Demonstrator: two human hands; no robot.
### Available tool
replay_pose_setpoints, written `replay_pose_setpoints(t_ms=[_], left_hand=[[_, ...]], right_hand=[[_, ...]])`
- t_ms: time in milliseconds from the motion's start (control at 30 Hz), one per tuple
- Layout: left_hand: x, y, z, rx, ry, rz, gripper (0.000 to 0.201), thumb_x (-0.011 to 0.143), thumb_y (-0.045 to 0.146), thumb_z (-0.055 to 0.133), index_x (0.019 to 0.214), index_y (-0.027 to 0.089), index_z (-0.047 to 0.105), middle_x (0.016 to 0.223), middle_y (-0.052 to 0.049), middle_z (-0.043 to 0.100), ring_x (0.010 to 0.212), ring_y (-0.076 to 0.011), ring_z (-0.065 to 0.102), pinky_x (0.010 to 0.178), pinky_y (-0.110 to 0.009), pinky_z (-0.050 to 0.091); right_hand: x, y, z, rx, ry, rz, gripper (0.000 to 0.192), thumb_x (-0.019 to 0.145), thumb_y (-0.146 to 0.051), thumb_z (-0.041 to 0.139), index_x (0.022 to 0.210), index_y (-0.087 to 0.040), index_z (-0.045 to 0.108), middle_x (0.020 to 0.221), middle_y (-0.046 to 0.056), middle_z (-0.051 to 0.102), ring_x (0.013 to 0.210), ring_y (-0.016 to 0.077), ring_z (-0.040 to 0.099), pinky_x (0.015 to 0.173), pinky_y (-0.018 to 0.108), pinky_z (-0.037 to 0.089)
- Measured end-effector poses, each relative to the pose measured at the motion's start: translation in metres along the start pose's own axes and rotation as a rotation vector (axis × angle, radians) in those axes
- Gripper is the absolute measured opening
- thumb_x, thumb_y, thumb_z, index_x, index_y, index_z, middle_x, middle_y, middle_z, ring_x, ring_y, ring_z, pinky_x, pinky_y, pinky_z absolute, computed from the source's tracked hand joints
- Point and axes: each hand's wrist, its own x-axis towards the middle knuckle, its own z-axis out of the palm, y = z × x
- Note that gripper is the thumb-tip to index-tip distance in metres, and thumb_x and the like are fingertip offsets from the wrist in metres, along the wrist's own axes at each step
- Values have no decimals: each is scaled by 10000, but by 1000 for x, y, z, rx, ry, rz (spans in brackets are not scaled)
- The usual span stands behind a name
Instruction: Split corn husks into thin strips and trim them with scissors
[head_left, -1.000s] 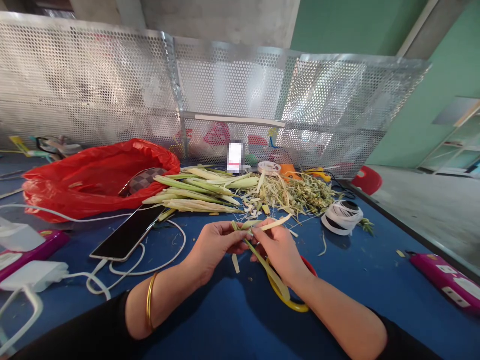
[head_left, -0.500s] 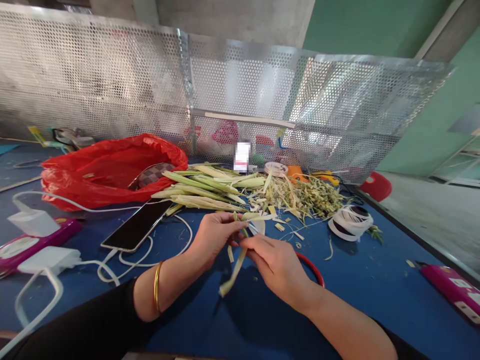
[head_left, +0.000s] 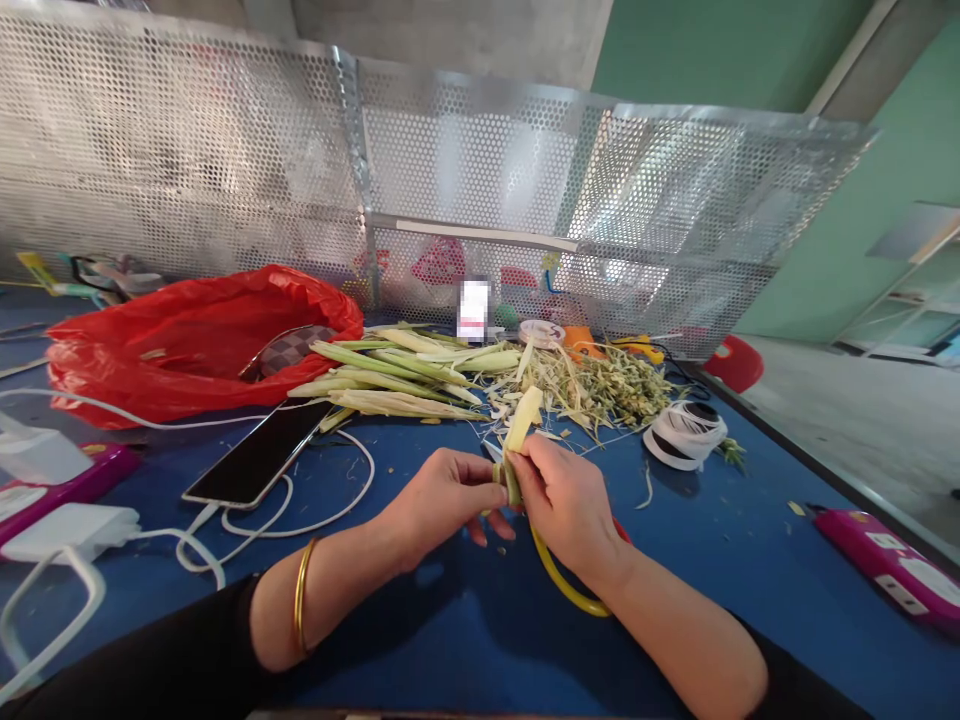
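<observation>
A pale yellow-green strip of husk-like leaf [head_left: 525, 415] stands up between my hands, its lower part folded or wound into a small thick bundle. My left hand [head_left: 450, 495] pinches that lower part with thumb and forefinger, the other fingers loosely curled. My right hand [head_left: 562, 500] grips the strip just above, fingers closed. Scissors with a yellow handle loop [head_left: 564, 582] hang under my right hand; some red shows by the wrist, and a blade tip pokes out beside the strip. Most of the scissors is hidden by the hand.
Long green leaves [head_left: 401, 375] and dried plant scraps [head_left: 600, 385] lie behind my hands. A red plastic bag [head_left: 187, 310], a phone [head_left: 259, 455] and white cables are at left. A white thread spool [head_left: 684, 435] and purple power strip [head_left: 889, 555] are at right.
The strip that hung down below my hands now points up. My right hand has turned, bringing the scissors' yellow loop into sight. The view has shifted slightly right.
</observation>
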Motion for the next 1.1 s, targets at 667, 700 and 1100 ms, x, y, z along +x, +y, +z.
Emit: replay_pose_setpoints(t_ms=[667,700,1100], left_hand=[[10,-7,-7,-148,335,61,260,681,360,706,772,117,706,658,-29,634,497,-75,511,394,-157,355],[11,-7,-10,-163,364,58,264,672,358,715,774,114,707,684,-35,639,503,-73,512,393,-154,352],[13,-6,-18,-178,325,53,268,688,364,718,794,122,669,703,-25,619,509,-62,495,395,-141,328]], right_hand=[[13,3,-14,479,-186,459,186,855,-392,530,873,-207,532,507,-74,482,471,103,448,483,213,344],[15,4,-17,526,-221,462,196,840,-372,556,940,-204,548,535,-70,507,477,102,465,483,212,357],[16,7,-22,1389,-411,540,270,740,-148,641,1004,-186,683,938,53,711,718,147,678,721,297,535]])
